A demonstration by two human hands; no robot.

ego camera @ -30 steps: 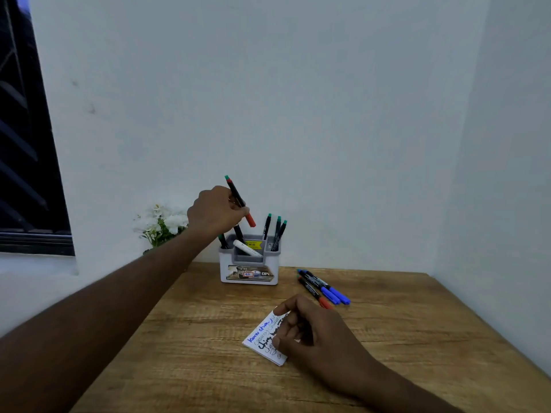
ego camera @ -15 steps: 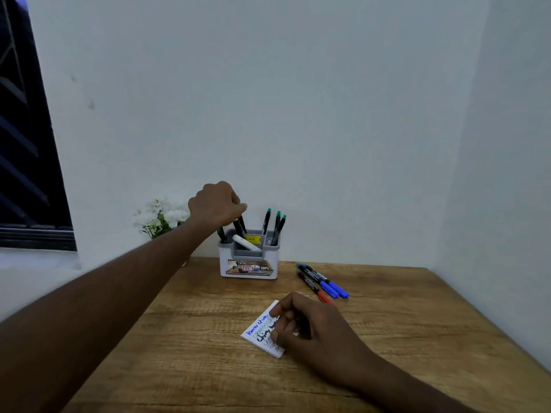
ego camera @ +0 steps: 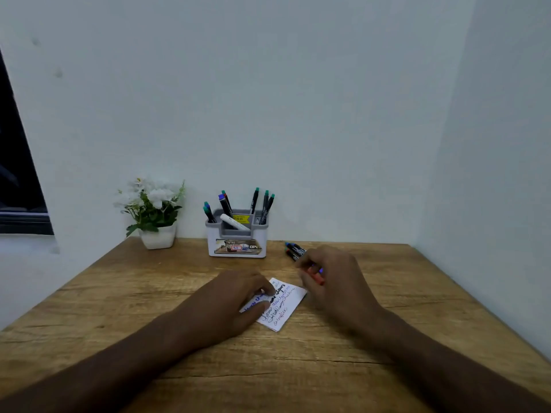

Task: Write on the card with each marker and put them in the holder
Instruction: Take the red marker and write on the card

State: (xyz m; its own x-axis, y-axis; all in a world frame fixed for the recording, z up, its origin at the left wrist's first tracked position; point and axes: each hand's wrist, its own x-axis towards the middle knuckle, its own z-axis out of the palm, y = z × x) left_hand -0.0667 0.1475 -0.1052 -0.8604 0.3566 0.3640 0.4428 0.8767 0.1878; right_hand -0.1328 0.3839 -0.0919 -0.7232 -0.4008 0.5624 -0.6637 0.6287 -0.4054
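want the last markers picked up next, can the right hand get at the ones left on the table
Probably yes: the right hand is already over the loose markers beside the holder, nothing between.

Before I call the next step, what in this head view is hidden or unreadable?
- Loose markers: right hand covers them; count and grip unclear.
- White card: left hand hides its left part; handwriting too small.
- Grey-and-white holder: label blurred.
- Forearms: cut by bottom edge.
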